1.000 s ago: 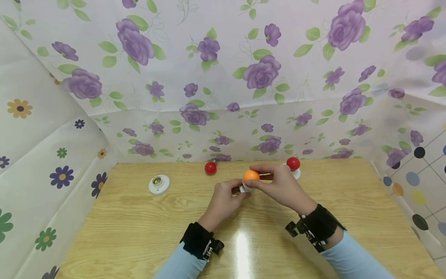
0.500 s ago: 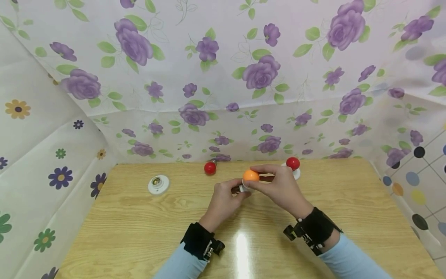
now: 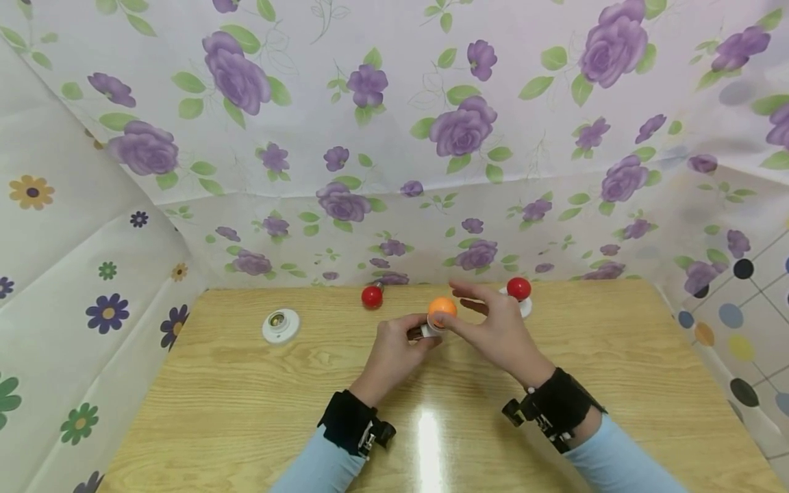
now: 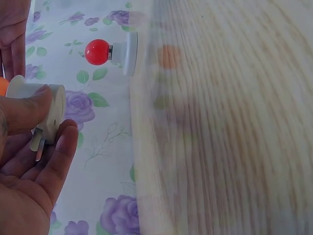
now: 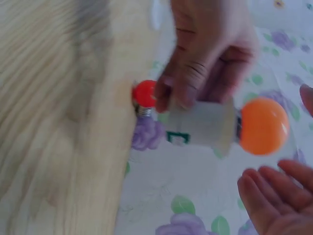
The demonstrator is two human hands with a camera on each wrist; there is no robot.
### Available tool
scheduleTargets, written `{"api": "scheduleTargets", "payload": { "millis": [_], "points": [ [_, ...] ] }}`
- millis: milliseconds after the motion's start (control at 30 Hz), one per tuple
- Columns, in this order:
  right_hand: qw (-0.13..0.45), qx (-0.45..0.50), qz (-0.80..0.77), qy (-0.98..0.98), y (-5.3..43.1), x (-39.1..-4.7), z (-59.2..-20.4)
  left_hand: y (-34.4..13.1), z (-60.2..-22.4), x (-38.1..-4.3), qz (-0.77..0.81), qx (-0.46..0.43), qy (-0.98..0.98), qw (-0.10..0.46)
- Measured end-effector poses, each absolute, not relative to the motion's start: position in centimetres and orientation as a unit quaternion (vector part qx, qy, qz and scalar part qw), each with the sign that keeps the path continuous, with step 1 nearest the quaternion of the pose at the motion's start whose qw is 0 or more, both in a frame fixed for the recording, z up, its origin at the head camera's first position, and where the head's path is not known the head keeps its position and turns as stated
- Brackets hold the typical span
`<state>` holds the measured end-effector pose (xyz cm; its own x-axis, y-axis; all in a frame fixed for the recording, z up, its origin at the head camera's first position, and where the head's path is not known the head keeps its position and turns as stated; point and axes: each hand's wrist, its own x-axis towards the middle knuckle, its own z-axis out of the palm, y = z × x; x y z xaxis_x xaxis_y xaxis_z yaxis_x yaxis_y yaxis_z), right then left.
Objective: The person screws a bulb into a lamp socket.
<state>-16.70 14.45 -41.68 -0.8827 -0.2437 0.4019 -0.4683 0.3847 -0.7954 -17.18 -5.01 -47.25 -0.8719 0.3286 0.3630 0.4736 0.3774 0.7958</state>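
In left hand (image 3: 394, 350), white socket (image 5: 200, 125) pinched, axis near upright, orange bulb (image 5: 264, 126) uppermost; right hand (image 3: 501, 333) spread, empty.

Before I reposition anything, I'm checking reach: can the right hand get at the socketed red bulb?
Probably yes: the right hand holds nothing, and nothing visible stands between it and the socketed red bulb.

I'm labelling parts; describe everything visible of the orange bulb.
The orange bulb looks round, smooth and glossy, perhaps plastic. It points up above the wood-grain table; some metal base shows where it enters the white plug-in lamp holder gripped by the left hand. The open right hand is beside it, apparently not touching.
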Motion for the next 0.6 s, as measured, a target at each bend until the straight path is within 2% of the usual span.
{"api": "scheduleTargets", "payload": {
  "millis": [267, 600],
  "points": [
    [0.008, 0.267, 0.537, -0.800, 15.7, -17.1, -41.0, -5.2, -47.3, -17.4, -0.507, -0.238, -0.827, 0.045],
    [0.003, 0.286, 0.527, -0.800, 15.5, -17.1, -41.3, -5.1, -47.1, -17.3, -0.494, -0.248, -0.832, 0.043]
  ]
}}
